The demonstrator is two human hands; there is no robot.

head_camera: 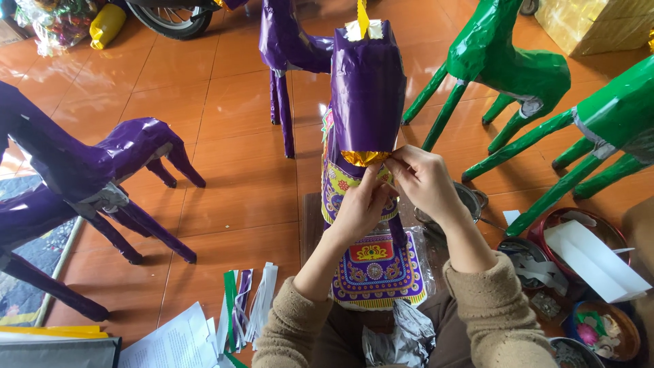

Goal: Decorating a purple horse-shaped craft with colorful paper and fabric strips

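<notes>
A purple foil paper horse point(366, 88) stands in front of me with its head toward me. A crumpled gold foil piece point(364, 157) sits at the end of its muzzle. My left hand point(362, 206) reaches up from below and pinches the gold foil's underside. My right hand point(424, 180) grips the same foil from the right side. A patterned yellow and purple paper drape point(373, 266) hangs down the horse's chest beneath my hands.
Purple paper horses point(88, 177) stand at left, green ones point(518, 68) at right. Paper strips point(246, 303) and white sheets point(170, 341) lie on the orange tile floor. Bowls with scraps point(599, 330), folded white paper point(593, 259) and a metal dish point(470, 201) sit at right.
</notes>
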